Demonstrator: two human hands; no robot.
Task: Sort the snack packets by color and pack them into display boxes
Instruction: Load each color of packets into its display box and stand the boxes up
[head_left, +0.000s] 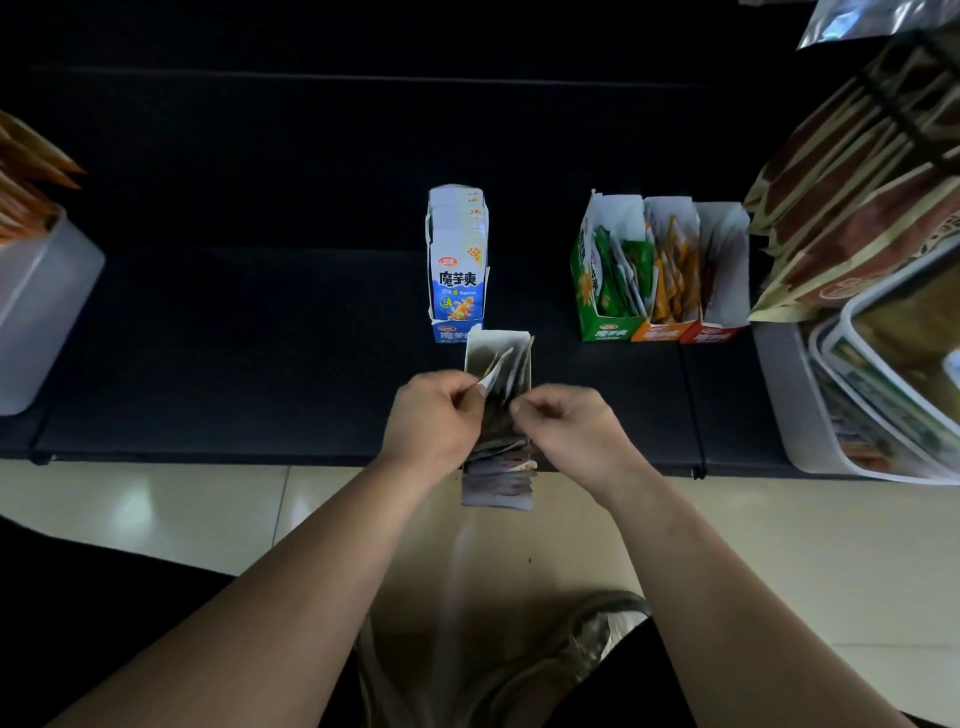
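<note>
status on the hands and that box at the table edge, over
Left hand pinches a packet in the front display box. Right hand pinches the packets beside it. Box overhangs the table edge; blue box close behind.

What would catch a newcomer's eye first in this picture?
The left hand and right hand meet at centre, pinching packets in an open display box at the dark table's front edge. Just behind stands a blue box. To the right, a green box, orange box and red box stand side by side.
</note>
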